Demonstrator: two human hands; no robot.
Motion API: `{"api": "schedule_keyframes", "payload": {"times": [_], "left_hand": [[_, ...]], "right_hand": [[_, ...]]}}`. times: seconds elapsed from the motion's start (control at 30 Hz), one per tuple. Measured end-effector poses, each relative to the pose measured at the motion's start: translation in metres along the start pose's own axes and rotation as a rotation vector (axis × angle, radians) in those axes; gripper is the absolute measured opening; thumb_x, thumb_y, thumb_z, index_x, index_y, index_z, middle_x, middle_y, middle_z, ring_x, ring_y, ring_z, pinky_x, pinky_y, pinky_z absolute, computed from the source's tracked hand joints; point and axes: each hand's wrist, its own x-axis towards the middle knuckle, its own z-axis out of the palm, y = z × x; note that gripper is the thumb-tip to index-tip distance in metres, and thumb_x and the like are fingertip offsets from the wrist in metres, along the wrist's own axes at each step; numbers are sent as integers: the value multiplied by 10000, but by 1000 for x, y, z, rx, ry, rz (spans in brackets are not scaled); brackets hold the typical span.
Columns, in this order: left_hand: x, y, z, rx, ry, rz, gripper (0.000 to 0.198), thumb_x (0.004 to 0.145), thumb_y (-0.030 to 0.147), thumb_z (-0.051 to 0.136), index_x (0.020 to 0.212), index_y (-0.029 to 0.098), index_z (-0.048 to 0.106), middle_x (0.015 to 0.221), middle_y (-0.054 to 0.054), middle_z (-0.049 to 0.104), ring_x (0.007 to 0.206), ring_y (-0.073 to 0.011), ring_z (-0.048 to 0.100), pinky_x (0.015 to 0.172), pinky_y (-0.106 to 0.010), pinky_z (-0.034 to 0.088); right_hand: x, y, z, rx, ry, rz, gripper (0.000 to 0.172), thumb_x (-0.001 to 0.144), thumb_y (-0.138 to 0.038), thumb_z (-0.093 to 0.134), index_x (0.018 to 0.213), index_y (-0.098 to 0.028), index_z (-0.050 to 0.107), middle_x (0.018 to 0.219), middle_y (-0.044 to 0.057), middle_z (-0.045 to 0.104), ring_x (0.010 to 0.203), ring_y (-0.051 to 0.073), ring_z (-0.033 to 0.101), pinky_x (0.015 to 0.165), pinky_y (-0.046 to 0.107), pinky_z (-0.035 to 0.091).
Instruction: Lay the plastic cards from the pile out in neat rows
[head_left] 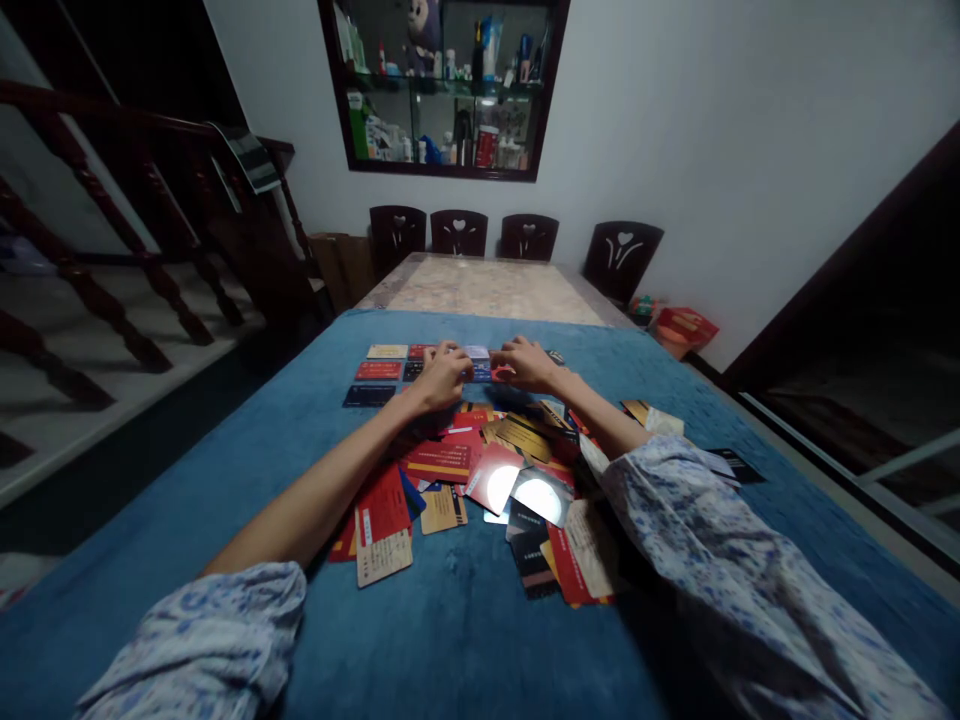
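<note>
Both my hands reach forward over rows of cards laid flat on the blue cloth. My left hand (446, 374) has bent fingers with their tips down on the row, next to a blue card (481, 372). Just right of that card, my right hand (525, 362) curves over a red card (503, 374), fingers slightly apart and touching the row. Further left lie a red card (378, 371), a cream card (387, 352) and a dark card (370, 396). Cards under my palms are partly hidden. Between my forearms spreads a loose pile of overlapping cards (439, 461).
The blue cloth (450, 640) covers the near part of a long table (480, 285). A few more cards (664, 421) lie right of my right forearm. Dark chairs (459, 232) stand at the far end. A wooden railing (142, 225) runs along the left.
</note>
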Motion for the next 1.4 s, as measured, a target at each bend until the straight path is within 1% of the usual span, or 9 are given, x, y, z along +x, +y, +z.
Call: {"api": "schedule_keyframes", "payload": {"times": [0.33, 0.53, 0.7, 0.87, 0.97, 1.07, 1.13, 1.23, 1.4], "left_hand": [[-22, 36, 1, -40, 16, -2, 226, 867, 126, 527, 936, 209, 726, 1201, -88, 681, 1275, -324, 391, 976, -498, 298], [-32, 51, 5, -60, -1, 27, 214, 880, 142, 531, 921, 200, 732, 1171, -95, 694, 1267, -325, 384, 987, -526, 274], [-37, 76, 10, -19, -10, 75, 227, 898, 175, 521, 919, 201, 746, 1116, -115, 695, 1262, -339, 389, 991, -562, 279], [-39, 108, 11, 73, -50, 68, 272, 920, 364, 544, 927, 199, 760, 1095, -157, 676, 1220, -368, 431, 995, -593, 309], [-40, 123, 12, 129, -74, 33, 421, 890, 553, 558, 990, 196, 757, 1093, -171, 671, 1224, -390, 435, 1008, -613, 319], [-40, 134, 16, 169, -50, 4, 571, 871, 654, 526, 1049, 157, 743, 1101, -184, 670, 1192, -385, 473, 1010, -608, 337], [-41, 139, 19, 180, -40, -18, 570, 863, 641, 539, 1053, 143, 740, 1105, -195, 672, 1180, -387, 487, 1008, -609, 342], [-43, 145, 23, 184, -29, -60, 488, 865, 540, 570, 1058, 123, 733, 1092, -202, 675, 1158, -384, 503, 994, -594, 357], [-46, 152, 24, 197, -19, -90, 427, 867, 442, 568, 1037, 85, 731, 1070, -214, 677, 1110, -381, 520, 958, -565, 377]], "right_hand": [[-54, -3, 8, 13, 55, -16, 257, 936, -292, 539, 1136, -251, 697, 1211, 103, 658, 1140, 287, 467, 846, 368, 345], [-86, -6, 14, 34, 85, -8, 238, 914, -311, 573, 1085, -243, 724, 1144, 104, 683, 1091, 277, 496, 850, 366, 340], [-106, -5, 15, 46, 87, 43, 243, 935, -362, 548, 1051, -253, 732, 1083, 108, 692, 1098, 279, 493, 802, 349, 339], [-113, -2, 16, 83, 91, 56, 242, 935, -330, 555, 1072, -244, 735, 1097, 104, 696, 1094, 268, 501, 785, 345, 341], [-113, -1, 18, 97, 88, 44, 254, 929, -273, 551, 1097, -249, 739, 1080, 98, 698, 1076, 261, 502, 774, 336, 346], [-111, -1, 20, 114, 86, -11, 260, 935, -241, 543, 1093, -242, 749, 1031, 95, 704, 1045, 250, 511, 788, 326, 357], [-110, -1, 22, 126, 85, -49, 242, 934, -225, 549, 1050, -240, 762, 998, 88, 707, 1014, 238, 520, 801, 317, 367], [-109, 0, 27, 150, 89, -104, 237, 915, -174, 555, 985, -238, 772, 965, 80, 708, 972, 222, 528, 796, 302, 381], [-107, 4, 34, 167, 114, -114, 287, 867, -119, 561, 1029, -240, 765, 979, 79, 699, 955, 221, 526, 786, 301, 392]]}}
